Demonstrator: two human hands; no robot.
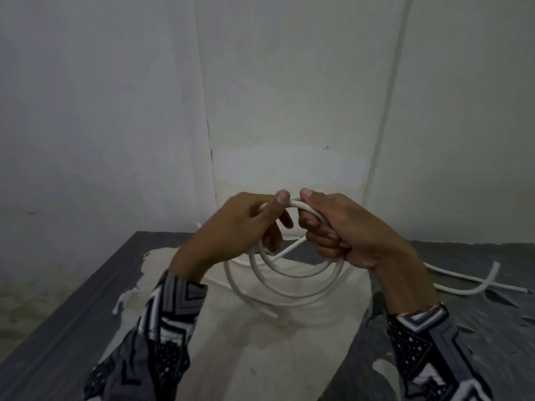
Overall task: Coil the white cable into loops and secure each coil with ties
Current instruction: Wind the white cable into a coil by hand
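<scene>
My left hand point(231, 227) is covering the top left of the white cable point(289, 287) coil, so I am not seeing how many strands are passing under my fingers there. My right hand point(344, 230) is hiding the coil's right side, and my curled fingers are concealing whether anything besides cable is sitting in that fist. Behind my left wrist, a strand is disappearing from sight. The loose cable piece point(463, 282) on the worktop point(72, 285) is running toward the right edge, its far end blurring there. My patterned sleeves point(162, 337) are being cut off by the bottom edge.
</scene>
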